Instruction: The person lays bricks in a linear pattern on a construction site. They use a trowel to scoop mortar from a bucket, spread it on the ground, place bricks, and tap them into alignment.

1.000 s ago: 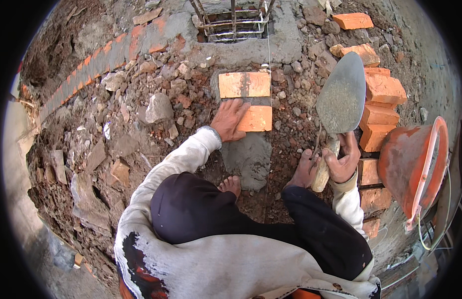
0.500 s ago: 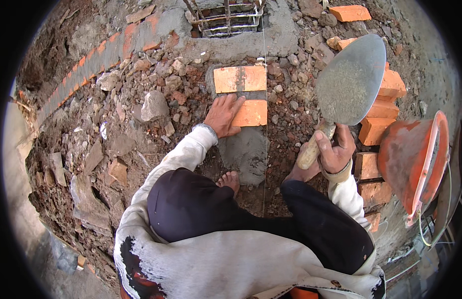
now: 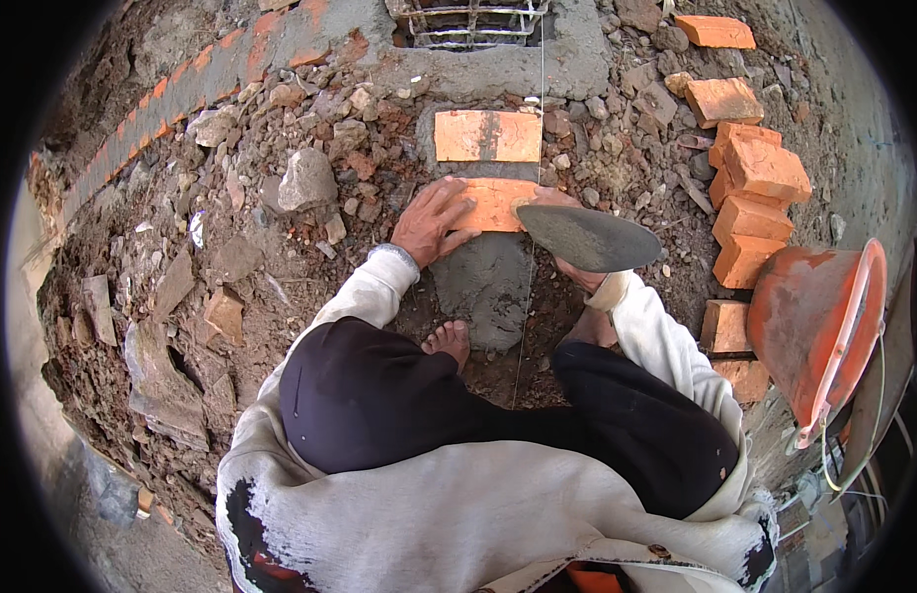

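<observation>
My left hand (image 3: 429, 217) grips the left end of an orange brick (image 3: 488, 203), which lies on grey mortar (image 3: 478, 292) just below a second brick (image 3: 488, 136). My right hand (image 3: 577, 267) holds a trowel (image 3: 587, 237) at that brick's right end, the handle mostly hidden and the blade tilted out to the right. A thin string runs lengthwise along the right side of both bricks. My bare feet and knees are below the mortar.
Loose orange bricks (image 3: 760, 173) line the right side, above an orange bucket (image 3: 804, 316). Rubble and a stone (image 3: 305, 178) lie to the left, beside a mortar-smeared brick course (image 3: 231, 69). A rebar cage (image 3: 468, 25) sits in concrete at the top.
My right hand has swung left with the trowel to the brick, and the raised blade has tipped down almost edge-on. My left hand stays on the brick's left end.
</observation>
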{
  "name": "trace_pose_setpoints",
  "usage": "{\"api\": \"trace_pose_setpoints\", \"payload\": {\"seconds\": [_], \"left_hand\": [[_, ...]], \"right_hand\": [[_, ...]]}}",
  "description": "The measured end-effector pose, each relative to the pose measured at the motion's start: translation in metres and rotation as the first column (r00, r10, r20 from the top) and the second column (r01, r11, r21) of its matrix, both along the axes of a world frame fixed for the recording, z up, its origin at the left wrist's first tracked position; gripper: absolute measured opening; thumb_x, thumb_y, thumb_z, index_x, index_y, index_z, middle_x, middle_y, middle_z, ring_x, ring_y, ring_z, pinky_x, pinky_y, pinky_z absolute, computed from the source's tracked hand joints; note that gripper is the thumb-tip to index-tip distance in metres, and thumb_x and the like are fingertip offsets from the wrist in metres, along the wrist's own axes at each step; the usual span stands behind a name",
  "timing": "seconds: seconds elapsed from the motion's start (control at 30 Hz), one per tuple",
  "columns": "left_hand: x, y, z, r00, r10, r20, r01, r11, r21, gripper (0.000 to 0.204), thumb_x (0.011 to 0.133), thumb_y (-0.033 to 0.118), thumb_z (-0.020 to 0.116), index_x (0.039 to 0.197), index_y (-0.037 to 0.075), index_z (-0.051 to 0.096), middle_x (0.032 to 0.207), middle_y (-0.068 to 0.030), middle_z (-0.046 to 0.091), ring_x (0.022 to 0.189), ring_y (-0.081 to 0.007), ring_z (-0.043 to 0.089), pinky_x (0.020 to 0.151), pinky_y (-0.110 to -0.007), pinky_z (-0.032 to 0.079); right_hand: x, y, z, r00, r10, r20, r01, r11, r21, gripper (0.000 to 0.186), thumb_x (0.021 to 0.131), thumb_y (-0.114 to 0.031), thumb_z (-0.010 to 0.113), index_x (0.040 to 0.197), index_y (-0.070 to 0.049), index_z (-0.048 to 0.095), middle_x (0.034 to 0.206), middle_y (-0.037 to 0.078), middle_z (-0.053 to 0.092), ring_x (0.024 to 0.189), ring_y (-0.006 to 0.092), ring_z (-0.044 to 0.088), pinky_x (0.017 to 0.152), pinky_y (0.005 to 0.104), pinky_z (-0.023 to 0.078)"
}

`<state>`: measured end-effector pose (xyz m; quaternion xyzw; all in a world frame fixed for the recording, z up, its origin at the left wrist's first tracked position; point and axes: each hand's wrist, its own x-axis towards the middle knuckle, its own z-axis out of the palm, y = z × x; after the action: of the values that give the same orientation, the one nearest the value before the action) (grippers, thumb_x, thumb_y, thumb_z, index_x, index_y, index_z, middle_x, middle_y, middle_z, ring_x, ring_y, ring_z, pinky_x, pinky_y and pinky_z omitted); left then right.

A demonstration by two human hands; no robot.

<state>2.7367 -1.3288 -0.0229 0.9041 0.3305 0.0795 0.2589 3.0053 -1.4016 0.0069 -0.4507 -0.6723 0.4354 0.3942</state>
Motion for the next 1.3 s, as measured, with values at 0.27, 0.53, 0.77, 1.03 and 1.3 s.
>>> {"api": "trace_pose_setpoints", "payload": {"seconds": [0.27, 0.53, 0.77, 1.03, 1.3], "left_hand": [[-0.002, 0.002, 0.002, 0.999, 0.010, 0.049, -0.010, 1.000, -0.008, 0.046, 0.075, 0.035, 0.068, 0.113, 0.013, 0.055, 0.127, -0.0108, 0.044, 0.118, -0.0331, 0.041, 0.096, -0.043, 0.038], [-0.016, 0.001, 0.004, 0.982, 0.184, 0.048, -0.179, 0.979, -0.102, 0.074, 0.069, 0.036, 0.074, 0.128, 0.007, 0.040, 0.128, -0.0126, 0.044, 0.119, -0.0318, 0.041, 0.098, -0.042, 0.037], [-0.004, 0.003, 0.000, 0.971, 0.211, 0.114, -0.191, 0.967, -0.170, 0.086, 0.067, 0.035, 0.076, 0.133, 0.006, 0.031, 0.130, -0.0148, 0.042, 0.117, -0.0338, 0.041, 0.099, -0.041, 0.036], [-0.006, 0.001, -0.001, 0.966, 0.231, 0.114, -0.205, 0.958, -0.202, 0.089, 0.064, 0.033, 0.078, 0.133, 0.006, 0.030, 0.129, -0.0150, 0.042, 0.116, -0.0335, 0.042, 0.098, -0.041, 0.036], [-0.022, 0.000, 0.010, 0.972, 0.224, 0.065, -0.212, 0.965, -0.153, 0.084, 0.066, 0.032, 0.076, 0.134, 0.009, 0.032, 0.127, -0.0150, 0.043, 0.117, -0.0329, 0.041, 0.099, -0.042, 0.035]], "right_hand": [[-0.019, 0.003, 0.016, 0.425, -0.216, 0.879, -0.173, 0.934, 0.313, 0.040, 0.076, -0.001, 0.061, 0.115, -0.001, 0.053, 0.116, 0.012, 0.055, 0.104, 0.0245, 0.053, 0.088, 0.0335, 0.043], [-0.036, 0.039, 0.081, 0.940, -0.278, 0.199, 0.247, 0.954, 0.167, 0.032, 0.081, -0.001, 0.062, 0.111, -0.001, 0.053, 0.100, 0.014, 0.062, 0.090, 0.0222, 0.060, 0.079, 0.0355, 0.050], [-0.028, 0.031, 0.049, 0.951, -0.303, 0.057, 0.299, 0.952, 0.062, 0.024, 0.080, -0.001, 0.063, 0.103, -0.001, 0.059, 0.095, 0.012, 0.063, 0.082, 0.0199, 0.059, 0.070, 0.0321, 0.049], [-0.030, 0.025, 0.026, 0.920, -0.243, 0.308, 0.209, 0.968, 0.140, 0.023, 0.081, -0.006, 0.062, 0.103, -0.001, 0.060, 0.093, 0.010, 0.063, 0.077, 0.0206, 0.059, 0.069, 0.0333, 0.048], [-0.043, 0.039, 0.057, 0.938, -0.346, 0.003, 0.346, 0.936, -0.062, 0.020, 0.082, -0.003, 0.060, 0.103, -0.001, 0.059, 0.100, 0.015, 0.060, 0.090, 0.0257, 0.059, 0.078, 0.0348, 0.047]]}}
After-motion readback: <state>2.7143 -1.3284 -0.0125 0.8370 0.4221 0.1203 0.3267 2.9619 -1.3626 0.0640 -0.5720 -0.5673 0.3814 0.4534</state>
